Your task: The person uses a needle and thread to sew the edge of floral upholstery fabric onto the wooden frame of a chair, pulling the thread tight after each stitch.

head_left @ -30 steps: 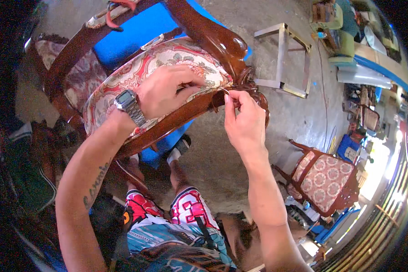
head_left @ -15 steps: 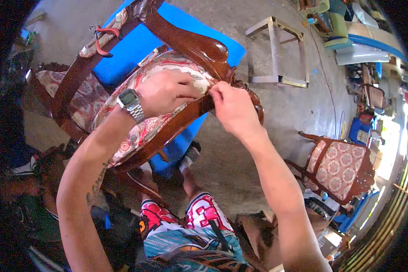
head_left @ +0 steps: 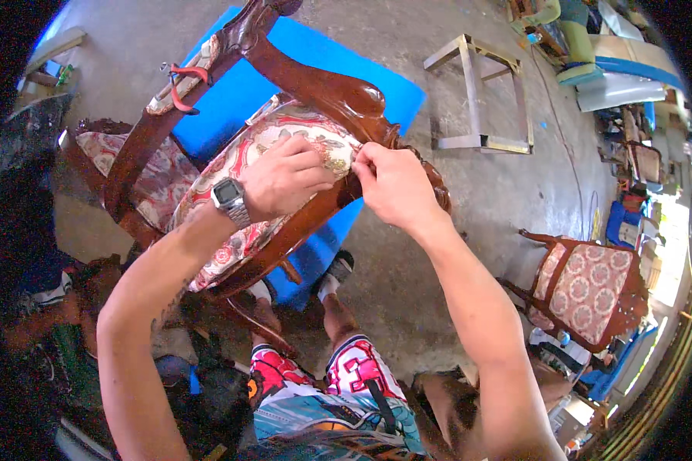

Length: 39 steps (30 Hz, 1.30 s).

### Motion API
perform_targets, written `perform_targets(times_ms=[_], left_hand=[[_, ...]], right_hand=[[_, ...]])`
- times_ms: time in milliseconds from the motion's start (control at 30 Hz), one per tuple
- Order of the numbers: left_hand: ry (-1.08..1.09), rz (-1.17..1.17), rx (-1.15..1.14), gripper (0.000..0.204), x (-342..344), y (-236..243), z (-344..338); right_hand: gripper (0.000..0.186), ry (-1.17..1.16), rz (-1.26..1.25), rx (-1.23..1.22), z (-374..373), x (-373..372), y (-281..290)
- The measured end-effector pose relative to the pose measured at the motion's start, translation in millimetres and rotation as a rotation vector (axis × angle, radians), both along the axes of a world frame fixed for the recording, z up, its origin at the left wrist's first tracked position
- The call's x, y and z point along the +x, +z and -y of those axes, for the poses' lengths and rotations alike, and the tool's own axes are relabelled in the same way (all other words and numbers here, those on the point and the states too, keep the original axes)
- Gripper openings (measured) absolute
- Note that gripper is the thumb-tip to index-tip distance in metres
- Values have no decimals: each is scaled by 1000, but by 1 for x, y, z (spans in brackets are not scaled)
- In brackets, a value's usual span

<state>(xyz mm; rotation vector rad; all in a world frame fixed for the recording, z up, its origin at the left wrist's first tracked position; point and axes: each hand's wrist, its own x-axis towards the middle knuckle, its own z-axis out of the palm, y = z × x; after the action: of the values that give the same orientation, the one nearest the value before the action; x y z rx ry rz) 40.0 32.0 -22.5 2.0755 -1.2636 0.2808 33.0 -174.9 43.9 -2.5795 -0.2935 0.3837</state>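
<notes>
A wooden armchair (head_left: 323, 69) with glossy carved brown legs and arms lies tipped in front of me. Red and cream floral upholstery fabric (head_left: 215, 253) covers its seat. My left hand (head_left: 288, 178), a silver watch (head_left: 229, 200) on its wrist, rests on the seat with fingers curled in at the fabric's edge. To its right, my right hand (head_left: 396, 184) pinches the fabric at the seat's corner, beside the carved wood; its fingertips are partly hidden. Red-handled pliers (head_left: 183, 88) hang over the padded armrest at the upper left.
A blue sheet (head_left: 392, 84) lies under the chair. Beyond it stands a bare stool frame (head_left: 477, 100). Another upholstered chair (head_left: 588, 292) is at the right. A cable (head_left: 565, 146) runs along the concrete floor. My feet (head_left: 338, 269) are close below the seat.
The view has shifted slightly, so the scene sits a little lower and to the right. My left hand's fingers have moved a little on the fabric; the right hand still pinches the corner.
</notes>
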Motion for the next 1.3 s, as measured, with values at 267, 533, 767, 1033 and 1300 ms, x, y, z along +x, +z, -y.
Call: perform_targets(times_ms=[267,533,767,1033,1300], left_hand=[[186,-79,-21,7,-12,3,8],[255,-325,-7,11,-8,16,13],[315,-226,105,16,-4,10,17],[418,-708,-70,27,-54,34,-20],[424,-1360,-1255,30,-87,41,28]], right_hand=[[40,-323,280,309,42,-11,-11],[31,-251,585,227,49,-17,-31],[28,-165,691,123,47,-16,-32],[28,-154,727,142,56,-15,-35],[24,-29,675,489,31,-46,-24]])
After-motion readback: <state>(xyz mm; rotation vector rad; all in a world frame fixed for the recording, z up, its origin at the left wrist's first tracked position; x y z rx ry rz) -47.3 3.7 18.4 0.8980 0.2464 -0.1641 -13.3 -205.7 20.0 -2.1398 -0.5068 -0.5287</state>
